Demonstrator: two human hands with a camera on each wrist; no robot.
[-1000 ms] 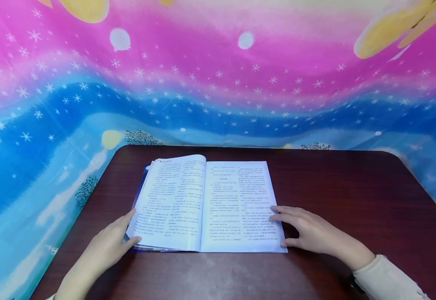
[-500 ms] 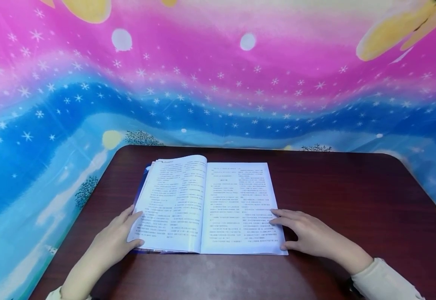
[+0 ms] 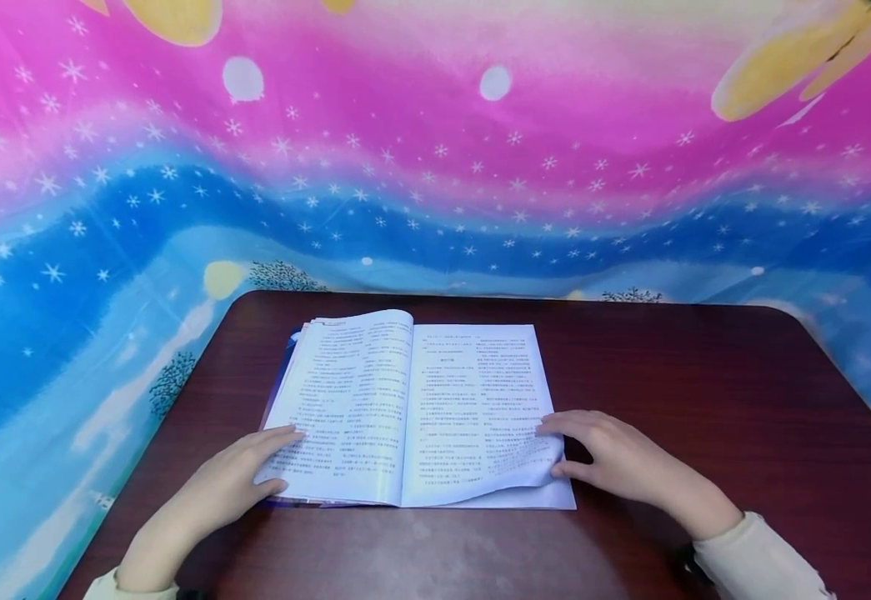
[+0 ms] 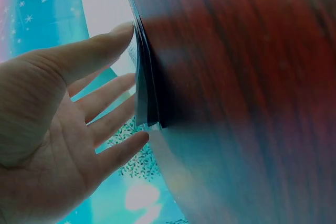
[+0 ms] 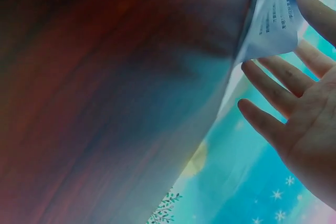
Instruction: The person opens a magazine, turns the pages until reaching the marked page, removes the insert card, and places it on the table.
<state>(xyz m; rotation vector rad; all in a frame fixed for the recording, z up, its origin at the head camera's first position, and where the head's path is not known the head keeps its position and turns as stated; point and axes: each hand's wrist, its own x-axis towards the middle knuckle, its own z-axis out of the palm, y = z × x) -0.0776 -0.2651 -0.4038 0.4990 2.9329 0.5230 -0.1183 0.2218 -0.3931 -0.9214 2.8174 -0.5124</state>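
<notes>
Desk (image 3: 743, 392) carries the book (image 3: 337, 400), lying open. L hand (image 3: 210, 479) lies over book's left edge, fingers extended, no grip. R hand (image 3: 630, 458) pinches pg (image 3: 513, 467) at book's near-right, thumb vs. fingers; its corner curls up, next sheet (image 3: 540, 499) flat below. Risks: book could skid if L hand bears too lightly; pg could tear by book's spine if R hand yanks; corner may crease if thumb shoves inward.

An open white paper magazine (image 3: 345, 400) lay on a brown wooden table (image 3: 675, 383), between left hand (image 3: 217, 479) and right hand (image 3: 623, 458).
</notes>
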